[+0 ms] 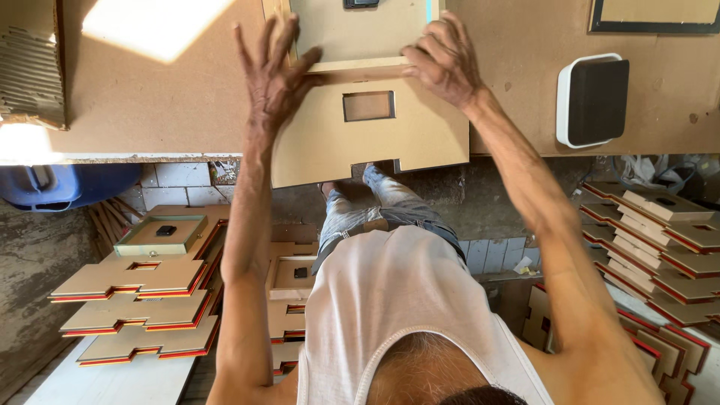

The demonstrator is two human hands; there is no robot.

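Left hand [274, 71]: fingers spread wide, flat on the left end of a wooden strip [360, 69], pressing it, not clenched.
Right hand [442, 60]: fingers loosely open, tips resting on the strip's right end.
Strip: lies across the top of a notched board [367, 146] on the bench [150, 105], overhanging the edge.
Board: one, with one rectangular window.
Stacks: three cut boards piled at left [135, 307], more at right [660, 247], uncounted.
Shallow box [161, 235]: holds one small black part.
Black pad [592, 101]: one, on the bench.
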